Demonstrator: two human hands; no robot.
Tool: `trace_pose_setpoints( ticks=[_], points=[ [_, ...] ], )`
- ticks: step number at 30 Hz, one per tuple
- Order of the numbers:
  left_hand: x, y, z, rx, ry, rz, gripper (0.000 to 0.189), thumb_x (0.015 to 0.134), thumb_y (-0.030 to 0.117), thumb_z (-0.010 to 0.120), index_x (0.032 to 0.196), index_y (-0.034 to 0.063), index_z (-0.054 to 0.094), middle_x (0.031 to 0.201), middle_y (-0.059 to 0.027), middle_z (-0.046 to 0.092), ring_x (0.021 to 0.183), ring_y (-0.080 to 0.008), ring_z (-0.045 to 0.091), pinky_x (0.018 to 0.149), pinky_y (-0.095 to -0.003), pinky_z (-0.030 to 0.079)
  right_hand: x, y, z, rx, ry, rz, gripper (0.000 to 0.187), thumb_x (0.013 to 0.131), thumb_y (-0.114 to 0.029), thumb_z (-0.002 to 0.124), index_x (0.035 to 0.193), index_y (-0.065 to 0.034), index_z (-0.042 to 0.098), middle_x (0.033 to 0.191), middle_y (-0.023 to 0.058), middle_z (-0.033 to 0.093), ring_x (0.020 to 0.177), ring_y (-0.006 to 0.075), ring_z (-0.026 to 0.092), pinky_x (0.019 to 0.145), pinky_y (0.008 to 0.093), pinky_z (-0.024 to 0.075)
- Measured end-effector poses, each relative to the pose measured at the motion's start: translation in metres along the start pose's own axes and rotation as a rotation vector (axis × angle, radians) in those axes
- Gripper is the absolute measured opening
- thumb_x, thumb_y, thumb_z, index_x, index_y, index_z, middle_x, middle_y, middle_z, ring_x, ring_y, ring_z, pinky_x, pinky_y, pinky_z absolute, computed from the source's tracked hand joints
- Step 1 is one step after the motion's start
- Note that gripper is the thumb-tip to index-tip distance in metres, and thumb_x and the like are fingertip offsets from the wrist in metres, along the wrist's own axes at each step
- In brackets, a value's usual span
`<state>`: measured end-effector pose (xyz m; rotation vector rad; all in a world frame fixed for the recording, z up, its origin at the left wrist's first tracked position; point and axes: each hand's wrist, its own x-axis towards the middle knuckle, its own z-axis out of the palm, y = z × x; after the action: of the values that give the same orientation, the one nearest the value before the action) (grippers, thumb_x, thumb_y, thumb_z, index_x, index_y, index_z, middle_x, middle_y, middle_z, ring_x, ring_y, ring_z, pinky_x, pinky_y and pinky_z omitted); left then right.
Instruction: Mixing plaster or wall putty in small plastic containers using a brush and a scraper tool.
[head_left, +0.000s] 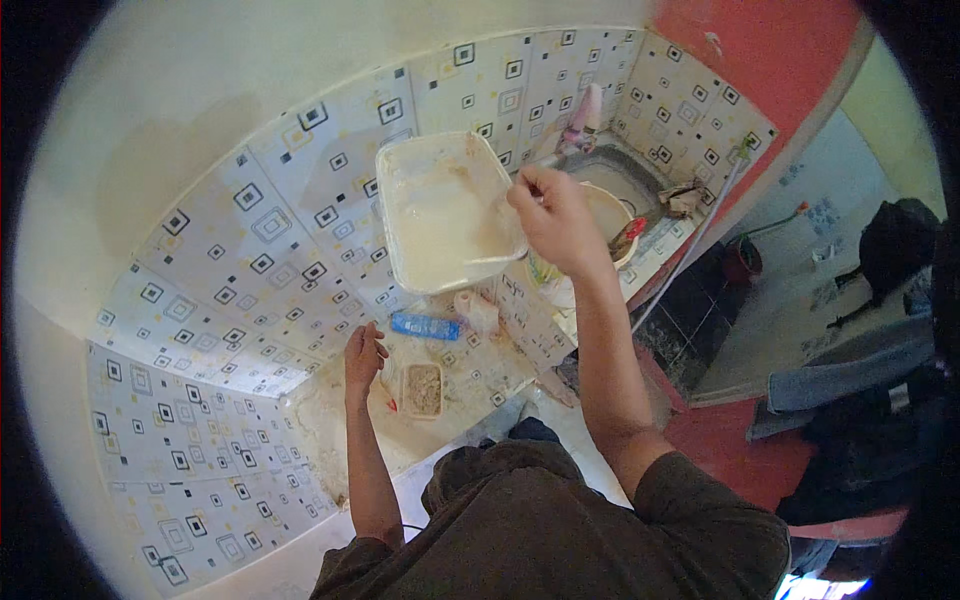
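Note:
My right hand (559, 221) is closed at the right edge of a rectangular white plastic tub (435, 225), which is held up before the tiled wall. Its fingers hide the part of the rim they grip. Brown smears mark the tub's pale inside. My left hand (365, 356) hovers lower on the left with nothing visible in it, fingers partly curled and apart. Near it, on the tiled counter, lie a blue packet (425, 326) and a crumpled translucent plastic bag (478, 313). A small rectangular container (422, 390) with brownish, crumbly contents stands below the packet.
At the right is a sink basin (637, 169) with a cloth-wrapped tap (583, 124) above it. A round pale bucket (626, 206) contains items, one of them red. A brown rag (684, 199) lies on the sink's edge. A long thin pole (694, 240) leans beside the sink.

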<state>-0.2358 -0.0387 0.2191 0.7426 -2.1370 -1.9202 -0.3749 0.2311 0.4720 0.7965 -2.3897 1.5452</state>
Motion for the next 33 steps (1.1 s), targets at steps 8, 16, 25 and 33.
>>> trace_pose_setpoints(
  ticks=[8,16,25,33],
  points=[
    [-0.014,-0.061,-0.034,-0.022,0.097,-0.102,0.034,0.095,0.034,0.044,0.085,0.0034,0.054,0.055,-0.0036,0.052,0.043,-0.0077,0.044,0.040,-0.0226,0.035,-0.048,0.038,0.075,-0.027,-0.031,0.130,0.023,0.080,-0.016,0.054,0.070,0.0038,0.051,0.059,0.0186,0.053,0.052,0.0281,0.056,0.051,0.0365,0.0415],
    [-0.025,-0.169,-0.034,0.199,0.176,-0.135,0.028,0.092,0.028,0.048,0.088,0.0009,0.054,0.066,-0.0114,0.061,0.055,-0.0190,0.059,0.052,-0.0319,0.046,-0.085,0.112,0.147,-0.029,0.021,0.212,0.013,0.081,-0.009,0.054,0.075,0.0009,0.049,0.058,0.0153,0.049,0.051,0.0275,0.051,0.049,0.0365,0.0389],
    [-0.041,-0.288,-0.008,0.771,0.060,-0.170,0.032,0.086,0.024,0.052,0.107,-0.0004,0.051,0.086,-0.0218,0.063,0.081,-0.0351,0.062,0.069,-0.0447,0.049,-0.123,0.180,0.214,0.078,-0.024,0.280,0.010,0.083,-0.008,0.052,0.081,0.0014,0.051,0.060,0.0156,0.049,0.051,0.0278,0.051,0.049,0.0368,0.0391],
    [-0.040,-0.344,0.009,0.908,0.060,-0.388,0.047,0.085,0.026,0.053,0.120,-0.0028,0.041,0.083,-0.0220,0.062,0.078,-0.0382,0.063,0.069,-0.0485,0.049,-0.167,0.237,0.256,-0.013,-0.089,0.248,0.009,0.083,-0.007,0.051,0.084,0.0015,0.052,0.062,0.0139,0.050,0.051,0.0267,0.051,0.048,0.0363,0.0393]
  ],
)
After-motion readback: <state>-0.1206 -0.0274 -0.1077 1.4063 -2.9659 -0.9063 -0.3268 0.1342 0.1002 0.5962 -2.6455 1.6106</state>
